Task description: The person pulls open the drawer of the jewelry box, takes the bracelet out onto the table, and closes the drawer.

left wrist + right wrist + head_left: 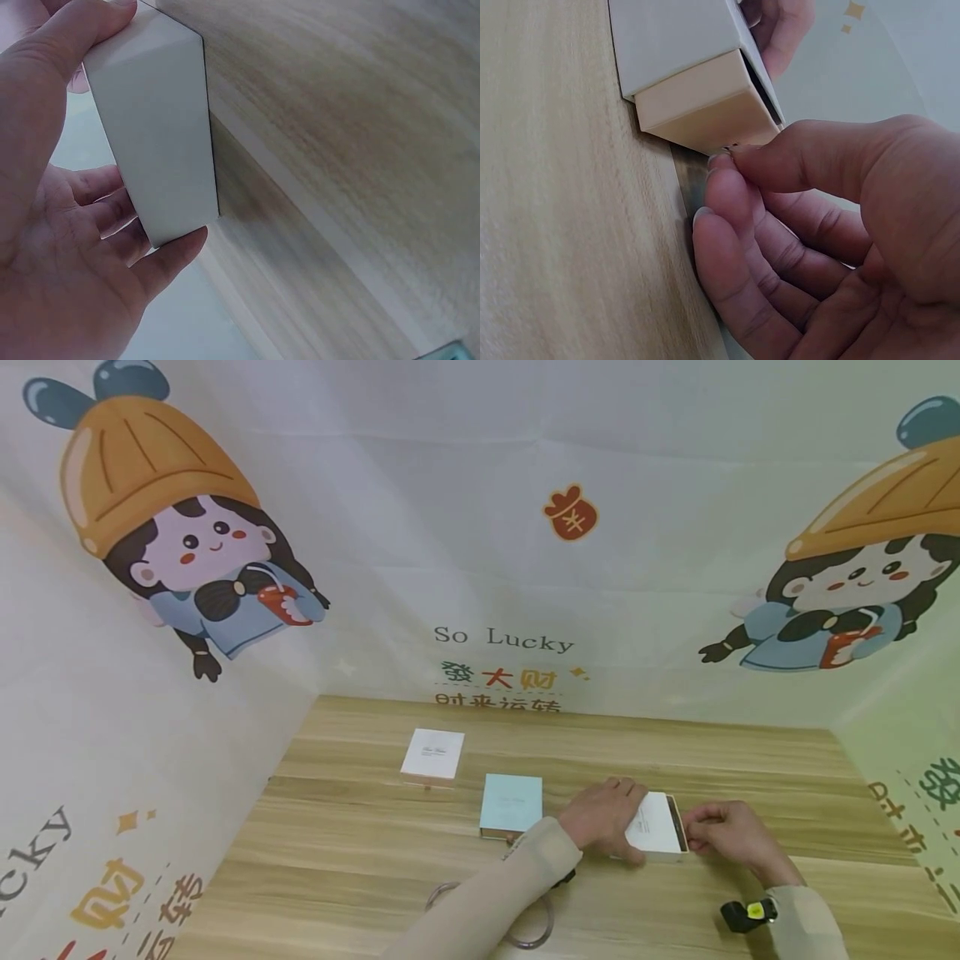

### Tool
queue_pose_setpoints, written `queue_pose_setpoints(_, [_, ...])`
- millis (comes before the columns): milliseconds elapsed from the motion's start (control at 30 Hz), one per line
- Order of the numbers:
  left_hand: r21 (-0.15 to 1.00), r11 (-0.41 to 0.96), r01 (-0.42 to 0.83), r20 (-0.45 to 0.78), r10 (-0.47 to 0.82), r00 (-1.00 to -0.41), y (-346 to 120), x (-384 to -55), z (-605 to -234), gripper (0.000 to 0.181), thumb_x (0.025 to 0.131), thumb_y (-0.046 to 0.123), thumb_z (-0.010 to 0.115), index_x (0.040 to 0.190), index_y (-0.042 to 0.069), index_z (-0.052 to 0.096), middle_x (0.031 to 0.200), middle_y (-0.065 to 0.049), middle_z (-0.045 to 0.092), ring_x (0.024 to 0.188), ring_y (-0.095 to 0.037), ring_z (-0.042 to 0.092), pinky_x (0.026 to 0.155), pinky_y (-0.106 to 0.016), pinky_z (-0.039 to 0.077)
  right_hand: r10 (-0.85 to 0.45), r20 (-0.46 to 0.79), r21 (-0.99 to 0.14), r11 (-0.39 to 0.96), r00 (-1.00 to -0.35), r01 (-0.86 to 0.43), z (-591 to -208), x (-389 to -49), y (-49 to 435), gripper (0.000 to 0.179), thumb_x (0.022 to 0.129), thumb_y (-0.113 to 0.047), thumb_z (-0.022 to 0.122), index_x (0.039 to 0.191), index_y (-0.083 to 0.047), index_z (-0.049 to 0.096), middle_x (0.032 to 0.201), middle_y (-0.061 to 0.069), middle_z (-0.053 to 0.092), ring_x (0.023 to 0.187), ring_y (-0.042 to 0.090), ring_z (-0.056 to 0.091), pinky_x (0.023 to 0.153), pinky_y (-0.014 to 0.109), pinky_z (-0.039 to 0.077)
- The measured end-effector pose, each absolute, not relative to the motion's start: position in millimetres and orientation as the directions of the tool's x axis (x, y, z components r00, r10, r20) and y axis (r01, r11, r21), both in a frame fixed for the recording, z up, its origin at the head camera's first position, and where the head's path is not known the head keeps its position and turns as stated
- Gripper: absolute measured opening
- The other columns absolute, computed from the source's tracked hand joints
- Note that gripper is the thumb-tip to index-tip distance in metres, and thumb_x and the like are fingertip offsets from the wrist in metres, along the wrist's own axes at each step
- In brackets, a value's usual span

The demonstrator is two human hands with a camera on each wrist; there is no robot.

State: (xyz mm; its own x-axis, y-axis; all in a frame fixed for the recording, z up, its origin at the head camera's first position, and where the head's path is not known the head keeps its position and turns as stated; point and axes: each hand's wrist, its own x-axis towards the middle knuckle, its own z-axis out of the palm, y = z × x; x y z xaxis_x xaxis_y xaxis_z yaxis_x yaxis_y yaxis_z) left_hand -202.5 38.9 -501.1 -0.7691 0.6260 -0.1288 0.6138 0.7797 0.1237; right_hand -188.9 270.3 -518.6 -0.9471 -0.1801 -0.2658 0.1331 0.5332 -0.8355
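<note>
A white drawer-style box (656, 827) lies on the table with its beige inner drawer (701, 105) slid partway out of the sleeve on the right side. A dark strip of the drawer's inside shows in the head view. My left hand (606, 814) grips the white sleeve (154, 135), thumb on one side and fingers along the others. At the drawer's front, my right hand (731, 835) pinches a small pull with thumb and index finger (731, 199); the pull is mostly hidden by the fingertips.
A teal box (512, 806) sits left of my left hand, and another white box (435, 754) lies farther back. Under my left forearm is a clear round ring-like object (551, 922), partly hidden. A printed cloth wall (637, 635) stands behind the wooden table (337, 860).
</note>
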Motion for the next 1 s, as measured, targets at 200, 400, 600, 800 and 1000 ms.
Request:
queue_pose_setpoints(200, [0.139, 0.773, 0.619, -0.112, 0.633, -0.766, 39, -202, -501, 0.087, 0.075, 0.058, 0.083, 0.145, 0.021, 0.045, 0.137, 0.008, 0.056, 0.118, -0.006, 0.054, 0.097, -0.018, 0.047, -0.186, -0.262, -0.834, 0.537, -0.947, 0.126, -517, -188, 271, 0.021, 0.093, 0.0, 0.059, 0.103, 0.016, 0.067, 0.079, 0.005, 0.072, 0.069, 0.012, 0.066, 0.064, 0.026, 0.06])
queue_pose_setpoints(400, [0.146, 0.778, 0.612, -0.115, 0.627, -0.77, 38, -203, -502, 0.087, 0.075, 0.058, 0.082, 0.145, 0.022, 0.046, 0.138, 0.009, 0.056, 0.119, -0.006, 0.054, 0.098, -0.019, 0.047, -0.2, -0.261, -0.838, 0.532, -0.945, 0.119, -517, -189, 272, 0.022, 0.094, 0.0, 0.059, 0.104, 0.018, 0.066, 0.079, 0.005, 0.072, 0.069, 0.011, 0.066, 0.064, 0.026, 0.06])
queue_pose_setpoints(600, [0.142, 0.778, 0.612, -0.119, 0.627, -0.77, 39, -203, -501, 0.088, 0.076, 0.059, 0.082, 0.146, 0.021, 0.045, 0.14, 0.008, 0.055, 0.121, -0.007, 0.054, 0.1, -0.019, 0.047, -0.187, -0.259, -0.832, 0.541, -0.948, 0.121, -518, -190, 276, 0.022, 0.093, 0.0, 0.059, 0.105, 0.018, 0.067, 0.079, 0.004, 0.072, 0.069, 0.011, 0.066, 0.064, 0.025, 0.06])
queue_pose_setpoints(800, [0.138, 0.776, 0.616, -0.122, 0.63, -0.767, 39, -203, -500, 0.09, 0.076, 0.059, 0.081, 0.148, 0.02, 0.044, 0.144, 0.007, 0.054, 0.127, -0.009, 0.053, 0.105, -0.02, 0.046, -0.179, -0.254, -0.834, 0.538, -0.951, 0.121, -519, -189, 281, 0.023, 0.093, 0.001, 0.059, 0.105, 0.019, 0.067, 0.079, 0.004, 0.072, 0.068, 0.011, 0.066, 0.064, 0.026, 0.06])
queue_pose_setpoints(1000, [0.131, 0.777, 0.615, -0.125, 0.629, -0.768, 39, -202, -501, 0.091, 0.077, 0.06, 0.081, 0.149, 0.02, 0.043, 0.145, 0.007, 0.053, 0.13, -0.009, 0.053, 0.107, -0.021, 0.045, -0.164, -0.246, -0.827, 0.55, -0.955, 0.119, -518, -187, 287, 0.024, 0.092, 0.001, 0.059, 0.106, 0.019, 0.067, 0.079, 0.004, 0.072, 0.067, 0.009, 0.066, 0.064, 0.026, 0.06])
